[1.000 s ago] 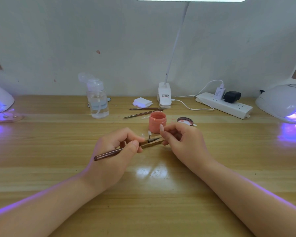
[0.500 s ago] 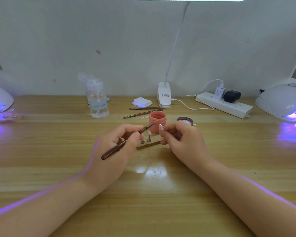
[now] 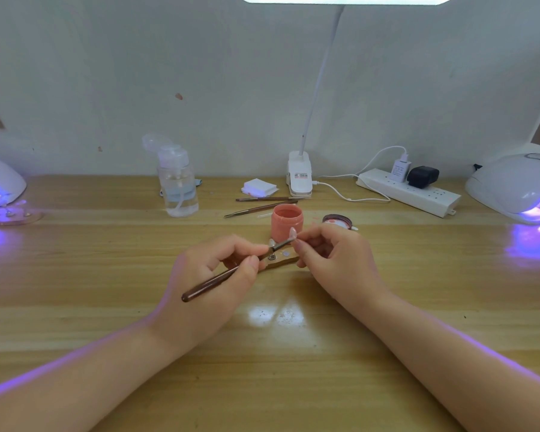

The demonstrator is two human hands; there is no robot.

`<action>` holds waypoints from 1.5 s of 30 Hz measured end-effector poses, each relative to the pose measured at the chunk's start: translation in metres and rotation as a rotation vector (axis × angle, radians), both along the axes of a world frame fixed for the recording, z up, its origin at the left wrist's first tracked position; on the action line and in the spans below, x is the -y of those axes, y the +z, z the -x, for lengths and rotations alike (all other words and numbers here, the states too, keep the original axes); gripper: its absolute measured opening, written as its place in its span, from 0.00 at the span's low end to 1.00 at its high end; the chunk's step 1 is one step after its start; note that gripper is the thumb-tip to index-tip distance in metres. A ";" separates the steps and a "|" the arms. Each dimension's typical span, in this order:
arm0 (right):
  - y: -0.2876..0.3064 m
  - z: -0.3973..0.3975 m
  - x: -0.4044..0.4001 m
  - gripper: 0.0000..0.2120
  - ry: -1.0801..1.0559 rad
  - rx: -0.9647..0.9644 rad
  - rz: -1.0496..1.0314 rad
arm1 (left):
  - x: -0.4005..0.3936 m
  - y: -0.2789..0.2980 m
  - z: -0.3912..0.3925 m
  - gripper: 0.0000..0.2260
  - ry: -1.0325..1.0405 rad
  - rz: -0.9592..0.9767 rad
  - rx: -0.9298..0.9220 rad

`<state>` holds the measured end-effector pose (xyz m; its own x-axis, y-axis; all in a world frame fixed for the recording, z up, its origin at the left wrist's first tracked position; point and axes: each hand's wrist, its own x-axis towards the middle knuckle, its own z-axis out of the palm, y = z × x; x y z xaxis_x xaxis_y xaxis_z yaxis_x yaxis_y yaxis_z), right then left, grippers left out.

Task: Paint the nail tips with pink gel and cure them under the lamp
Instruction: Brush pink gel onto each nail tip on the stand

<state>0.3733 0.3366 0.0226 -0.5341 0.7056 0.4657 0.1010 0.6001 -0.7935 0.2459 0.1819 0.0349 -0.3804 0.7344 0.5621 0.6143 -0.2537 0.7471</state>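
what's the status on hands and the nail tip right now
Left hand grips brush. Right hand pinches nail tip, bristles on it. Pink gel jar open behind, nothing blocking.

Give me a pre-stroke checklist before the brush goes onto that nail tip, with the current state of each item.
1. Brush gripped by left hand: ok.
2. Nail tip pinched by right hand: ok.
3. Bristles meeting the tip: ok, apparently.
4. Gel loaded on the bristles: cannot tell.
5. Pink gel jar open, upright, behind the hands: ok.
6. Cure lamp on the right glowing: ok.
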 end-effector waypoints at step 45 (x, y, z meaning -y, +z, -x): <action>-0.001 0.003 0.000 0.05 0.004 -0.009 -0.034 | -0.118 0.064 0.065 0.07 0.281 0.343 0.669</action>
